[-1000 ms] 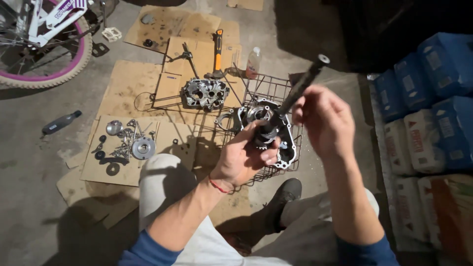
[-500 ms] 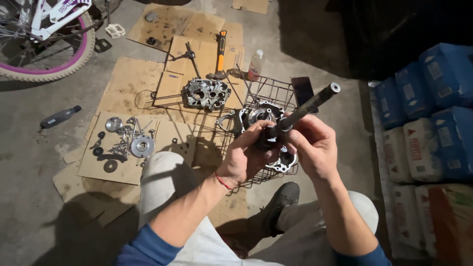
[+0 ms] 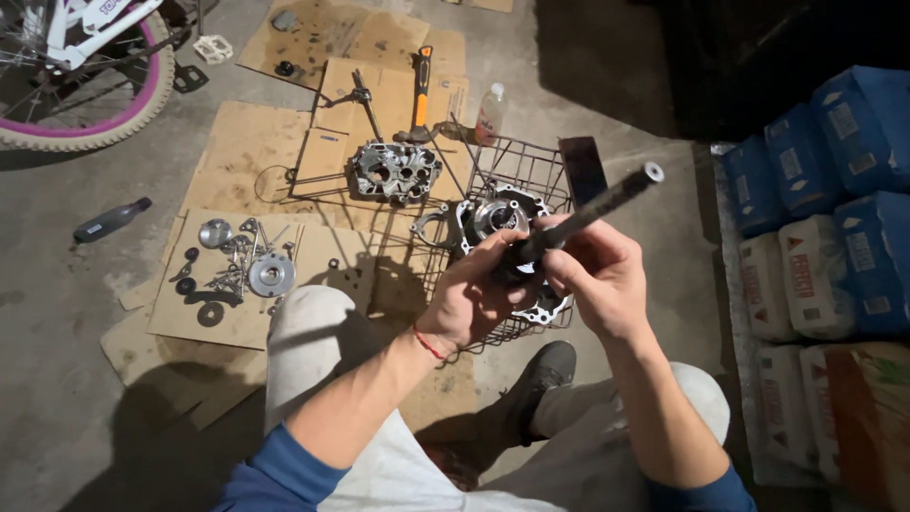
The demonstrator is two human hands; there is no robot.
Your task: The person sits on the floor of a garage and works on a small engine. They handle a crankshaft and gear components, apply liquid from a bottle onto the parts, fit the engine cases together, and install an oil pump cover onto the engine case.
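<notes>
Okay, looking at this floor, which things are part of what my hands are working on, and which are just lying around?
In hand:
left hand
right hand
dark metal shaft
engine case half
wire basket

Lying about:
second engine case
hammer
small parts on cardboard
plastic bottle
bicycle wheel
stacked sacks

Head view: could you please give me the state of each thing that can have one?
Left hand: closed on the dark shaft's lower end.
Right hand: gripping the dark shaft, which is tilted.
Engine case: open, on the wire basket.
Hammer: lying flat on cardboard.
Plastic bottle: upright.
</notes>
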